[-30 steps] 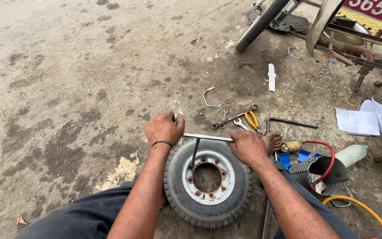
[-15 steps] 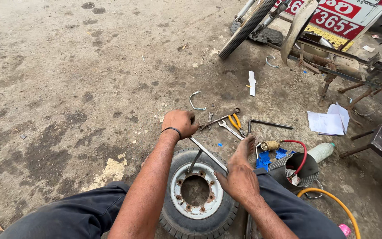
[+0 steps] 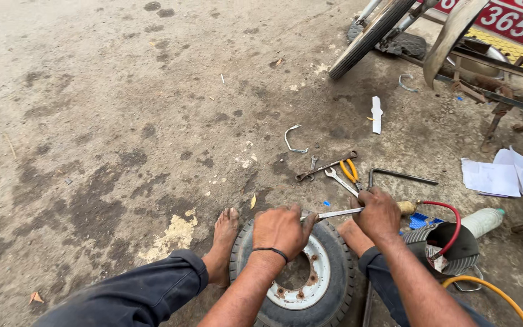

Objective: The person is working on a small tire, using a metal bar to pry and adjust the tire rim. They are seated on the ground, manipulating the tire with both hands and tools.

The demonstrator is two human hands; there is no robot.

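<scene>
Both hands are on a long metal bar laid across the far edge of a small tyre that lies flat on the ground between the bare feet. Left hand has its fingers wrapped around the near-left end; right hand grips the right end, fingers closed. The bar's long axis runs left to right, tilting slightly farther at the right. Risk here, I'd say: the bar could slip off the white wheel rim under pressure and jerk towards the toes. Wrenches and yellow-handled pliers lie just beyond.
</scene>
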